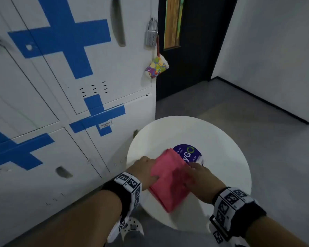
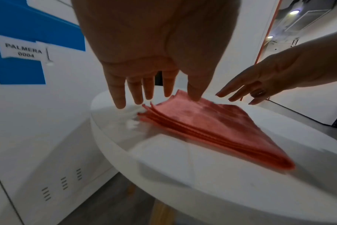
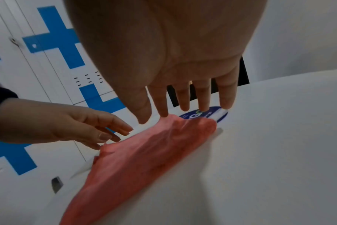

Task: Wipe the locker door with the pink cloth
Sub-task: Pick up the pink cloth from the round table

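A folded pink cloth [image 1: 169,179] [image 2: 208,123] [image 3: 137,156] lies on a round white table [image 1: 227,150]. My left hand [image 1: 144,168] [image 2: 148,94] hovers at the cloth's left edge with straight, spread fingers, the thumb tip touching its far corner. My right hand [image 1: 202,173] [image 3: 183,109] reaches over the cloth's right side, fingers straight, the index tip on the fabric. Neither hand grips it. The white locker doors [image 1: 100,56] with blue tape crosses stand to the left.
A combination padlock [image 1: 151,35] with a colourful pouch [image 1: 157,67] hangs on the upper locker. A round purple sticker [image 1: 189,154] lies on the table beyond the cloth. A dark door [image 1: 194,41] and grey floor [image 1: 257,125] are to the right.
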